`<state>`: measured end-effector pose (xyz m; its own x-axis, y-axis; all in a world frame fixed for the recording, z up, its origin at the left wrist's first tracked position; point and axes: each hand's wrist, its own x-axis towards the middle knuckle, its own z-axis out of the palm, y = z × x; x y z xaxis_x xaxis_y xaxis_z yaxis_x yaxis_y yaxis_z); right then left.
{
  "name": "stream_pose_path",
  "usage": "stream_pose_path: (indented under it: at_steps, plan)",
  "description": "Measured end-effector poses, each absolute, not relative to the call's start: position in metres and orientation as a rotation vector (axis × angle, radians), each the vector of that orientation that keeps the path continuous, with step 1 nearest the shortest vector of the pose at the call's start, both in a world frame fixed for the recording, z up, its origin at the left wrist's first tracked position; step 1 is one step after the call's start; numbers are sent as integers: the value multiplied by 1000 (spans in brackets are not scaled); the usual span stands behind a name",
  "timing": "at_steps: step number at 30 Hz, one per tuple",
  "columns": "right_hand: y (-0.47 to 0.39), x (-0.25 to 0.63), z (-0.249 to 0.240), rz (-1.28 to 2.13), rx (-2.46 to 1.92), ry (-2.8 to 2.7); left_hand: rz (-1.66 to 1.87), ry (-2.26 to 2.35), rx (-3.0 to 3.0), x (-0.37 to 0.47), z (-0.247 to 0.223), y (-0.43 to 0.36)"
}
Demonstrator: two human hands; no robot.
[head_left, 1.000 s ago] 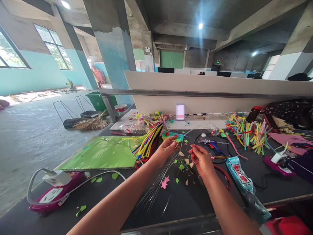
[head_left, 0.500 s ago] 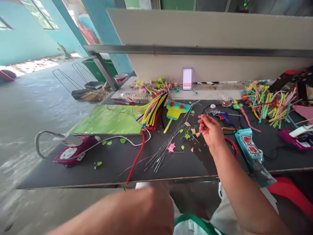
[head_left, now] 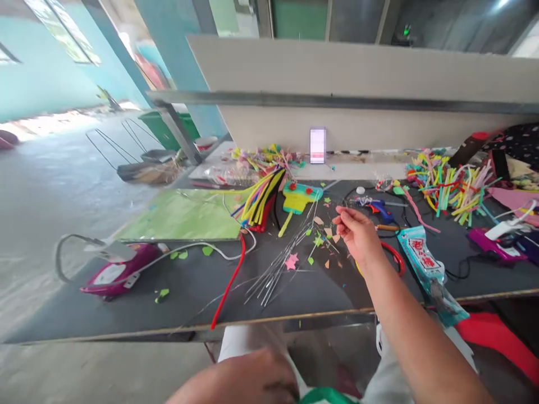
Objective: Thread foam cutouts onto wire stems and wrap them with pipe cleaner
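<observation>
My right hand point(head_left: 357, 235) hovers over the table with thumb and fingertips pinched together; whatever they hold is too small or hidden. Below and left of it lie green and peach scraps point(head_left: 318, 240), a pink star point(head_left: 291, 261) and a fan of thin metal wires point(head_left: 273, 269). Low in the view, in front of the table edge, my left hand point(head_left: 256, 377) is smeared by motion and its fingers are unclear. A yellow and teal fuzzy shape point(head_left: 297, 200) with red dots lies behind the wires. Beyond my right hand rests a blue glue gun point(head_left: 382, 211).
Pipe cleaners point(head_left: 257, 202) lie bundled on a green sheet point(head_left: 181, 216), with a red one point(head_left: 229, 283) near the edge. Another pile point(head_left: 455, 182) sits at right. A teal packet point(head_left: 423, 255), a purple power strip point(head_left: 120, 269) with cables and a propped phone point(head_left: 318, 146) are around.
The view has tilted up slightly and shifted. My left hand has moved down and a little right. My right hand stays over the table, its fingers still pinched.
</observation>
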<state>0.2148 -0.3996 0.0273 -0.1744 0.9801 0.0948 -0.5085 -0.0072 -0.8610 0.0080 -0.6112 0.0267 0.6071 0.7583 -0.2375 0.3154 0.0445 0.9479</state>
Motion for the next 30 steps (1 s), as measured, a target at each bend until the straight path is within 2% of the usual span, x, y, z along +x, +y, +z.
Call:
stream_pose_path:
  at_steps: [2, 4, 6, 9, 14, 23, 30]
  plan:
    - [-402, 216, 33, 1530, -665, -971, 282, 880, 1562, -10, 80, -598]
    - [-405, 216, 38, 1536, -667, -986, 616, 1090, 1520, -22, 116, -572]
    - [-409, 217, 42, 1543, -684, -1007, 1074, 1362, 1509, -24, 130, -534]
    - [-415, 219, 45, 1546, -724, -1058, 1316, 1419, 1505, -11, 122, -471]
    - [-415, 218, 46, 1544, -766, -1076, 1165, 1145, 1514, 14, 89, -415]
    - [-409, 209, 44, 1713, -740, -995, 1326, 1068, 1385, 19, 62, -416]
    - [-410, 207, 44, 1683, -771, -981, 1319, 1130, 1296, 24, 50, -420]
